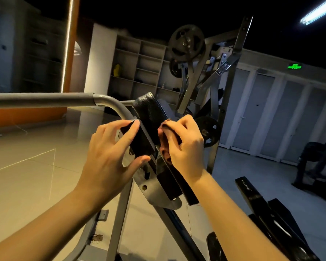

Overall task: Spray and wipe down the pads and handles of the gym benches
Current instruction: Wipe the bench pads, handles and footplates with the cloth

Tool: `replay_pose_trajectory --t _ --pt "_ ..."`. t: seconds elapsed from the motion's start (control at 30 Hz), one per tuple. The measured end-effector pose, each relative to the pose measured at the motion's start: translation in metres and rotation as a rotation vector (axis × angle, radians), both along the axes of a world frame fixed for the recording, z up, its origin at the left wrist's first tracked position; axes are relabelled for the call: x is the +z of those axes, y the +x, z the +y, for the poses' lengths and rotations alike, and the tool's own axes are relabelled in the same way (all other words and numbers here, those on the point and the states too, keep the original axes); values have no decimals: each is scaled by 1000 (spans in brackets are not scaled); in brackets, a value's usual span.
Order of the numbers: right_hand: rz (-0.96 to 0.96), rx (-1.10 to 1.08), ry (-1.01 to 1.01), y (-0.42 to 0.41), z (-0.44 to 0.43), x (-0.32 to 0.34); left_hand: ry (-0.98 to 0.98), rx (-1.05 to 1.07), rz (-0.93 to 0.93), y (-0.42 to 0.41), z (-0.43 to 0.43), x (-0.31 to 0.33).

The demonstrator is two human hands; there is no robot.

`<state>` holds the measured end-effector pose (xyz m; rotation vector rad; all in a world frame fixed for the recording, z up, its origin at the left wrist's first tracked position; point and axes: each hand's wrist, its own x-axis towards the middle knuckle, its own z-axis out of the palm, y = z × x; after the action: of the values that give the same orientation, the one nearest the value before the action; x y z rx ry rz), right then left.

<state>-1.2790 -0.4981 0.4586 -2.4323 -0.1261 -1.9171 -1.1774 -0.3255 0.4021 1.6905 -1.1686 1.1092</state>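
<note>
One left hand (109,153) pinches grained black pad (147,108); right hand (186,147) presses cloth (165,142).

Bench (120,213): grey tube frame. Top bar (45,99) runs from left to bend at centre; legs drop to floor. Black pad (146,108) tilted on frame, top end far, lower end near. Steel bracket (154,191) bolted beneath pad. Dark reddish cloth (167,140) against pad's right face. Floor (36,166): glossy pale tiles, warm-lit left, bluish right. Small dark speck (97,238) on floor beside near leg, kind unclear. Plate-loaded machine (186,46) stands on floor, far right.
</note>
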Motion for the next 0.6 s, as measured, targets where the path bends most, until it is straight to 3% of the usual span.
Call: replay_pose_trajectory --t 0.23,0.5,0.6 --pt "121 -57 57 -73 -26 -94 -63 -42 11 -1 -2 -3" --pt "-11 63 -23 28 14 39 -52 -23 7 -1 -3 -2" --pt "-6 79 -27 34 14 40 -58 -17 22 3 -1 -2"
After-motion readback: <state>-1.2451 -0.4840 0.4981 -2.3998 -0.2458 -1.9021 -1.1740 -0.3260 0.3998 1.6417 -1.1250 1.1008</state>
